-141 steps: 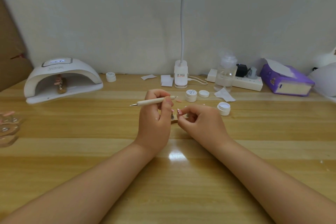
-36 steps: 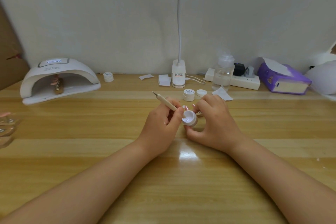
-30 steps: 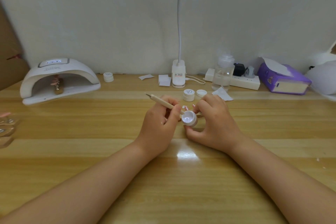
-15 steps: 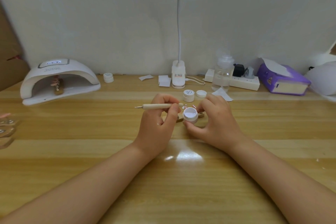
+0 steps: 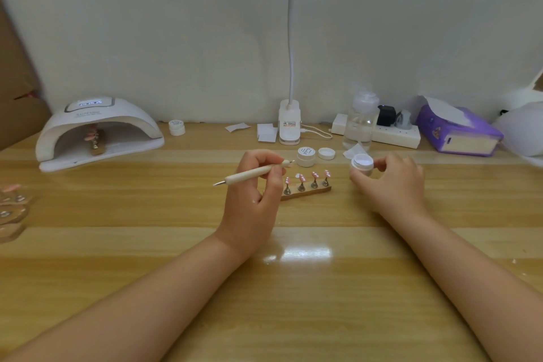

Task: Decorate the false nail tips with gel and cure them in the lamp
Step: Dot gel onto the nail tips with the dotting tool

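Far left: curing lamp, display lit, mouth open toward the desk; a loaded nail stand stands inside it. More stands at the left desk edge, partly cut off.

Centre-left: left hand, fingers curled round a dotting pen. Pen lies roughly level, one tip pointing left, the other just above the nail tips.

Centre: wooden strip on the desk, with four pink false nail tips visible on small upright pegs; a fifth may be hidden behind the hand. Judgement: tips are light, thin and loosely perched; wet gel smears. Take hold of the strip by its ends, never the tips.

Centre-right: right hand pinches an open gel pot, tilted, raised just right of the strip. Small, smooth, likely slippery.

Room: bare desk between strip and lamp gives a free path leftward; behind the strip, a closed jar and loose lid sit near.
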Available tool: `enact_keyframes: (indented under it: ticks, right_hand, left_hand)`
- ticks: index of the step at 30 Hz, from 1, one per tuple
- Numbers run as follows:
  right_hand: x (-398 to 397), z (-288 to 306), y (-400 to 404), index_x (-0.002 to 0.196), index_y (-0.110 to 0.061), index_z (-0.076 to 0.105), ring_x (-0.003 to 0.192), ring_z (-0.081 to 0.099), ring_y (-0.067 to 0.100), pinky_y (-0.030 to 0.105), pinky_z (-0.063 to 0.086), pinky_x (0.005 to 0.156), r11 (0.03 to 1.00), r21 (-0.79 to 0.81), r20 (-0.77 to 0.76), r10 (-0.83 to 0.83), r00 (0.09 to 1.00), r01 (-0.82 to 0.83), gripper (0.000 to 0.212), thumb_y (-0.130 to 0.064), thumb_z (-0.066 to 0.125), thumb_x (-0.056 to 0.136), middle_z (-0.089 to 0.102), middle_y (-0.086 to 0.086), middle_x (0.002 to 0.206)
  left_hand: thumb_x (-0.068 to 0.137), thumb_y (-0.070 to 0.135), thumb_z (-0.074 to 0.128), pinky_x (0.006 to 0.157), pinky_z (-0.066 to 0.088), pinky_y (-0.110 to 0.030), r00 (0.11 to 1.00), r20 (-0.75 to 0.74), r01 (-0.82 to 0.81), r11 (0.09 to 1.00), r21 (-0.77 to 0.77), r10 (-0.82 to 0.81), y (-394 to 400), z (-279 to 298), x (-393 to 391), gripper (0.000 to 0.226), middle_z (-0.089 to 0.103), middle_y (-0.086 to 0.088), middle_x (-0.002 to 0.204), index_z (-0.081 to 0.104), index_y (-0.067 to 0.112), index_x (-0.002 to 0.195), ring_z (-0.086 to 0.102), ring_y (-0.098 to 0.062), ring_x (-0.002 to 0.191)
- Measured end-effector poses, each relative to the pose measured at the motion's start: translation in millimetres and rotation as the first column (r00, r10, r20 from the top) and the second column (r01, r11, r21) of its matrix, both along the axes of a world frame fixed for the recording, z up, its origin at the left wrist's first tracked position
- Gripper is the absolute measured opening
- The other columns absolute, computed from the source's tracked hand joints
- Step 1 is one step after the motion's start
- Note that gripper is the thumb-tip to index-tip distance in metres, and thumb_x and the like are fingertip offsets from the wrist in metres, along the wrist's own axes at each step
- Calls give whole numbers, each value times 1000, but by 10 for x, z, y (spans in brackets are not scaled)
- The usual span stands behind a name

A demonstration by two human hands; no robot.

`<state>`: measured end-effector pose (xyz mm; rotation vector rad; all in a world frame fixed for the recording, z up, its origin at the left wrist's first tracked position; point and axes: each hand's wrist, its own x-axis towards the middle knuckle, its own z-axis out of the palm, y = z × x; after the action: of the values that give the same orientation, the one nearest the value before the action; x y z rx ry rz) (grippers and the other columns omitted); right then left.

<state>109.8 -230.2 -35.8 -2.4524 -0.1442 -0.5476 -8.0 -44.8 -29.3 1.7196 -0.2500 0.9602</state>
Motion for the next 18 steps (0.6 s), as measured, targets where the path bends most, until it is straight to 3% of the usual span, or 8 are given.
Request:
enact_keyframes:
  ticks: [5, 8, 10, 12, 15, 18]
  right_hand:
    - [11, -13, 5, 103, -16, 62, 112, 41, 28, 34, 30, 93, 990, -135, -146, -61, 987, 41, 41, -47, 57, 77, 56, 9, 113]
    - [-4, -8, 16, 117, -14, 56, 115, 39, 30, 34, 30, 94, 980, -194, -187, -81, 979, 44, 52, -48, 56, 77, 50, 12, 121]
    - [-30, 12, 30, 127, -11, 47, 119, 36, 29, 34, 27, 97, 977, -211, -158, -71, 985, 36, 63, -47, 57, 77, 46, 12, 127]
    - [-69, 60, 59, 129, -9, 43, 119, 36, 27, 31, 23, 98, 982, -190, -19, -18, 1000, 14, 64, -41, 60, 76, 46, 10, 126]
    - [-153, 208, 115, 114, -10, 53, 104, 45, 24, 29, 28, 89, 989, -122, 242, 110, 964, -83, 46, -30, 64, 74, 53, 5, 108]
    - [-322, 386, 237, 79, -18, 59, 70, 50, 12, 24, 36, 60, 964, -31, 288, 261, 921, -264, 11, -27, 63, 75, 52, -7, 72]
  left_hand:
    - [90, 18, 48, 64, 46, -12, 1000, -6, -10, 1000, 11, 10, 15, -7, 3, 13, 62, 20, 80, 51, 31, 92, 60, -2, 75]
    - [90, 16, 47, 64, 47, -13, 1000, -9, -18, 1000, 18, 18, 15, -4, 3, 15, 62, 21, 82, 51, 30, 92, 60, -1, 75]
    - [90, 16, 46, 63, 47, -13, 1000, -9, -19, 1000, 16, 19, 18, -2, 2, 15, 62, 21, 83, 51, 30, 92, 59, 0, 74]
    - [90, 16, 46, 62, 47, -14, 1000, -9, -24, 1000, 13, 24, 26, -5, 3, 14, 62, 21, 81, 50, 29, 92, 58, -1, 72]
    - [90, 17, 46, 61, 46, -16, 999, -5, -50, 999, -4, 50, 37, -11, 14, 13, 61, 18, 77, 50, 29, 92, 57, -2, 72]
    - [90, 18, 46, 61, 46, -11, 998, -17, -57, 997, -59, 56, 62, -15, 39, 11, 60, 17, 75, 50, 28, 92, 58, 2, 70]
